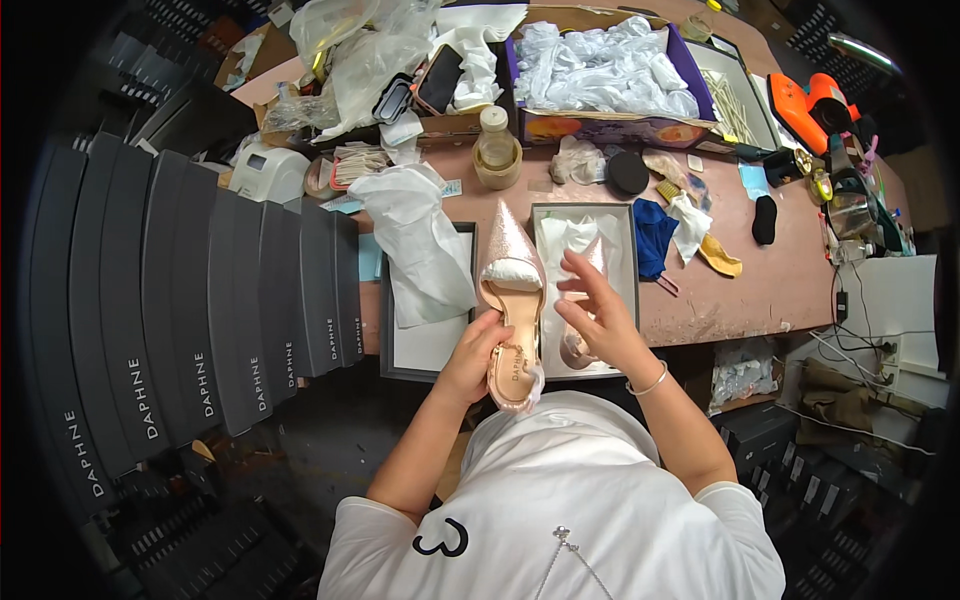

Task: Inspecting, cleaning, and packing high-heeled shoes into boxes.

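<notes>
The pointed shoe (pixel 512 250), glittery pink with a smooth tan insole, is held mid-view, toe toward twelve o'clock, by the left hand (pixel 472 358), thumb on the insole. At three o'clock the right hand (pixel 600 318), fingers spread, hovers over a matching slipper (pixel 575 350) in a rigid grey box (pixel 634 250). Creased white paper (pixel 415 240) drapes at ten; a round jar (pixel 496 165) stands at twelve on the scuffed surface (pixel 770 285).

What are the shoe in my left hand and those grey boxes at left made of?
Shoe: perhaps glittery synthetic or coated fabric, its pink toe sparkling; smooth beige insole, possibly leather. Grey boxes: probably matte cardboard, from their flat, dull sides.
</notes>
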`<state>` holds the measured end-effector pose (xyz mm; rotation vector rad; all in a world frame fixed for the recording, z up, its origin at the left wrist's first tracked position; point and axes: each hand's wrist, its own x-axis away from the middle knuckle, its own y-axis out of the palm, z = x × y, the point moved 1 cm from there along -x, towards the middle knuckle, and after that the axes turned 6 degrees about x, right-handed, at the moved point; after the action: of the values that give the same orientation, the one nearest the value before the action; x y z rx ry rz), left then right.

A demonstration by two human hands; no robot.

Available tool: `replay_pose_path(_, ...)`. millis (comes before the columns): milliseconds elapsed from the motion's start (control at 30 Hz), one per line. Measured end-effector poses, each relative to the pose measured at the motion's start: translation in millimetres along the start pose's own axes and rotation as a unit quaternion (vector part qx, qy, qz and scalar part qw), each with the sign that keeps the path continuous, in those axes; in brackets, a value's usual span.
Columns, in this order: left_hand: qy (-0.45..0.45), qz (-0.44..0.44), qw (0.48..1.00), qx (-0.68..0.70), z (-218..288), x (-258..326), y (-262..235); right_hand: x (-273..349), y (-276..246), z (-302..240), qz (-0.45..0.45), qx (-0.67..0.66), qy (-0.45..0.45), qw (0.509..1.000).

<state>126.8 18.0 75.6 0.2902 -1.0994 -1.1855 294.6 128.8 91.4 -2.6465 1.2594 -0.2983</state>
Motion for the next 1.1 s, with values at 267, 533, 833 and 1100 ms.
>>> replay_pose_path(267,0.035,-0.050,0.993,-0.100,-11,2,6,-18,0,-27,-0.019,0.093,-0.129,0.987)
replay_pose_path(533,0.074,-0.114,0.962,-0.235,4,1,14,-5,-2,-28,0.061,0.072,-0.171,0.981)
replay_pose_path(833,0.023,-0.063,0.992,-0.104,6,-10,19,6,-38,-24,0.039,0.312,-0.264,0.912)
replay_pose_path(1100,0.180,-0.128,0.943,-0.248,34,2,47,43,-17,-23,0.081,0.205,-0.234,0.947)
